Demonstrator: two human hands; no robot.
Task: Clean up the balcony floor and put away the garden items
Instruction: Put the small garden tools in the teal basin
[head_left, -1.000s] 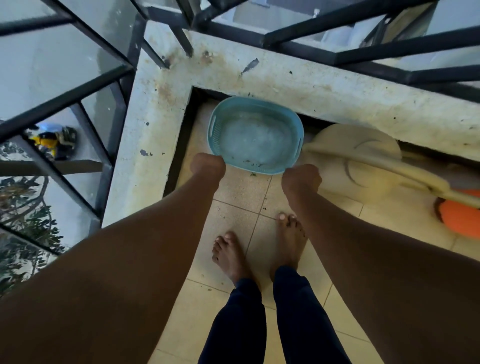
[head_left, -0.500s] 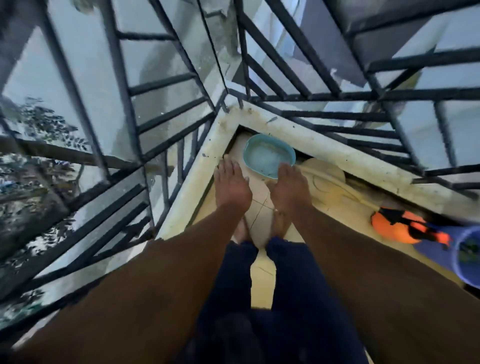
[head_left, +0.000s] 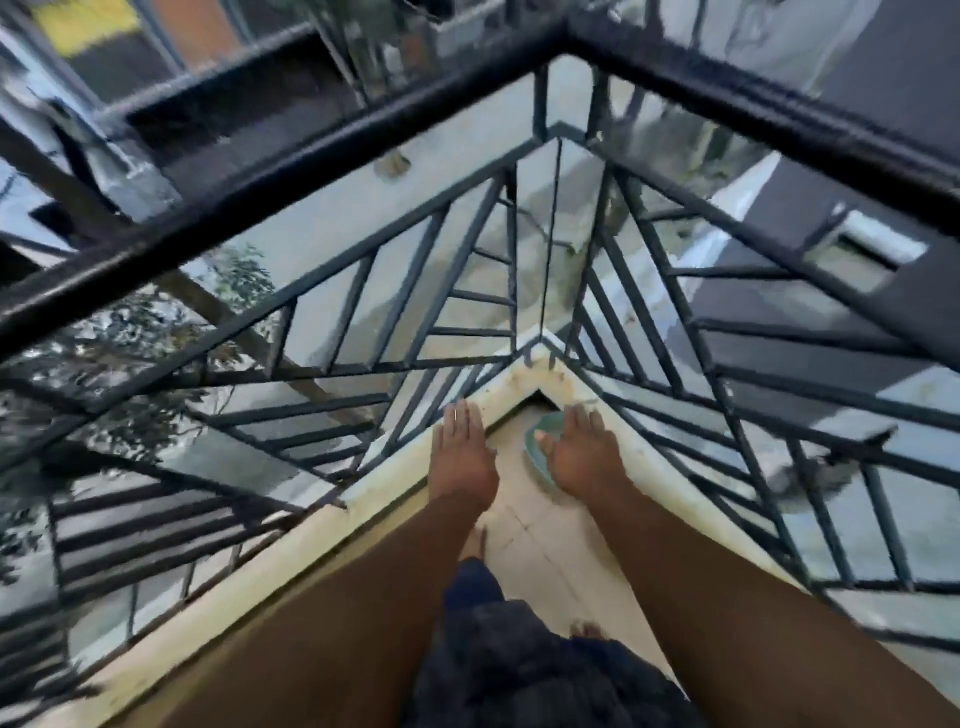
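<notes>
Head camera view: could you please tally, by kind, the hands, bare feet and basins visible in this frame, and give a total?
Hands: 2, the left hand and the right hand, both with fingers straight.
Bare feet: 2, one between the forearms, one lower down.
Basins: 1, the teal basin on the floor in the corner, partly hidden by the right hand.
Total: 5

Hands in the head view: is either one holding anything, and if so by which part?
Nothing is held. The left hand and right hand are both open with fingers straight, above the floor; the teal basin sits below in the corner, partly hidden by the right hand.
</notes>
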